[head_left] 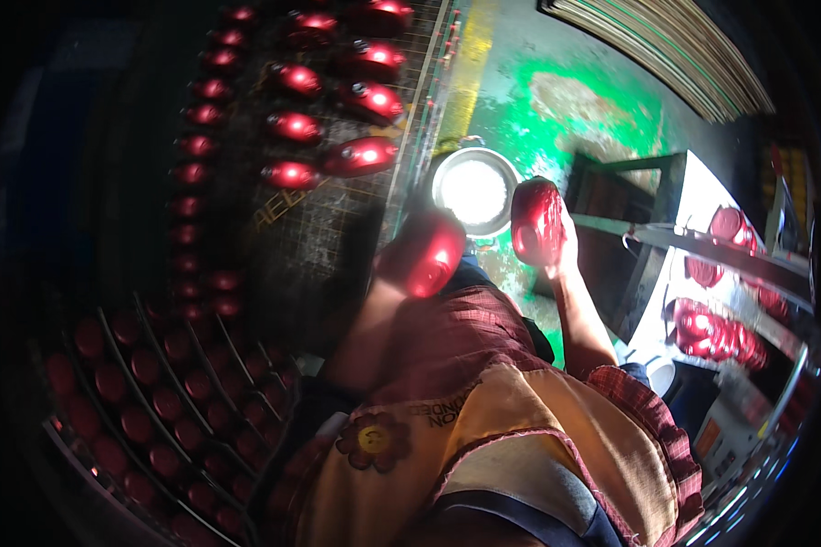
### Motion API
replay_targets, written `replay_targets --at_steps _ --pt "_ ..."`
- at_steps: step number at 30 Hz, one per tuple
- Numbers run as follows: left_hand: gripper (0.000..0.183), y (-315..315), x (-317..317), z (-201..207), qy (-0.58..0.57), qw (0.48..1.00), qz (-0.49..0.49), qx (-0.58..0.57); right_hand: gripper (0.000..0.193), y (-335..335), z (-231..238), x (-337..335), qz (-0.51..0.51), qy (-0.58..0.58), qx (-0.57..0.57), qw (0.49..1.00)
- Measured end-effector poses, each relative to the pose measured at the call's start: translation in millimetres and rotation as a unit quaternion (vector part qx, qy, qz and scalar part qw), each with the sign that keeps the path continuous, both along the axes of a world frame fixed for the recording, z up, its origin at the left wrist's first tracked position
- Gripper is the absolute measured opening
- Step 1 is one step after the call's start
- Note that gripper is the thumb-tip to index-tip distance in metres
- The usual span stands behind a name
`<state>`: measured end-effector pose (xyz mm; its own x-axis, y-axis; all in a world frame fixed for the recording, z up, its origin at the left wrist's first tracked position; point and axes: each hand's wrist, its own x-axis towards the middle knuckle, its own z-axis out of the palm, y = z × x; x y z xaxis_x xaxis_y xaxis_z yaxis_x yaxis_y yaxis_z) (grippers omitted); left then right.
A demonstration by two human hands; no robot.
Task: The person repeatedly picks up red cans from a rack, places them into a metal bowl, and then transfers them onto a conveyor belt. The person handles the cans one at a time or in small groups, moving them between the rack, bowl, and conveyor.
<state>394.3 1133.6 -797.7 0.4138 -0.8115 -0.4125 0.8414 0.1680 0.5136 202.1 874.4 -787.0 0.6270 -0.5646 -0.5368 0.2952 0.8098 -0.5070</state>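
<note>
My left hand (385, 281), partly in shadow and blurred, grips a glossy red bottle-shaped piece (435, 257) in front of my apron. In my right hand (566, 248) is a second glossy red bottle-shaped piece (535, 219), held upright with its near end rounded. My right fingers wrap its right side and are mostly hidden behind it. Between and beyond the two pieces stands a round metal pot (475, 190) with a bright white inside. It is apart from my right hand; the left piece overlaps its near edge in view.
At left, a dark table (324, 219) bears rows of similar red pieces (292, 127). A rack (178, 351) with red round-ended pieces is at lower left. On the right, a white-topped stand (700, 187) carries red pieces (698, 326) beside a metal bar (721, 252). Stacked sheets (666, 50) lie at upper right.
</note>
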Motion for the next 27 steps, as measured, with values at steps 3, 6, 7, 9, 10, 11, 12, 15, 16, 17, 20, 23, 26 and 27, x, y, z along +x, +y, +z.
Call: replay_targets --at_steps 3,6,7,9,10,11,12,15,16,17,20,23,26,27 --pt "0.058 74 25 47 -0.232 0.968 0.017 0.095 0.062 14 32 33 0.071 0.076 -0.118 0.988" --pt "0.056 130 42 87 -0.286 0.923 0.122 0.225 0.053 39 55 81 0.237 0.139 -0.52 0.808" --pt "0.055 137 48 91 -0.343 0.881 0.13 0.297 0.048 58 59 98 0.276 0.065 -0.473 0.834" --pt "0.055 146 55 93 -0.389 0.826 0.17 0.371 0.05 103 57 138 0.307 0.097 -0.583 0.745" --pt "0.055 148 58 90 -0.506 0.702 0.136 0.483 0.046 126 54 157 0.296 0.07 -0.613 0.73" --pt "0.055 146 60 83 -0.533 0.67 0.176 0.485 0.043 144 49 174 0.286 0.065 -0.637 0.712" --pt "0.055 144 62 76 -0.535 0.642 0.205 0.509 0.042 161 43 190 0.272 0.056 -0.657 0.701" --pt "0.054 142 63 53 -0.508 0.611 0.245 0.555 0.048 195 25 219 0.244 0.045 -0.724 0.644" --pt "0.055 143 62 45 -0.511 0.595 0.266 0.561 0.048 202 20 225 0.237 0.045 -0.743 0.625" --pt "0.056 144 64 37 -0.494 0.598 0.253 0.579 0.047 207 15 230 0.226 0.049 -0.757 0.611" --pt "0.056 148 61 20 -0.534 0.56 0.249 0.582 0.047 218 7 236 0.224 0.064 -0.783 0.577" --pt "0.051 151 52 18 -0.58 0.543 0.229 0.562 0.044 224 9 234 0.246 0.047 -0.776 0.579" --pt "0.043 150 49 36 -0.599 0.535 0.222 0.553 0.043 219 23 229 0.247 0.002 -0.789 0.563" --pt "0.042 149 54 46 -0.607 0.531 0.228 0.546 0.042 213 30 230 0.247 -0.021 -0.792 0.558"
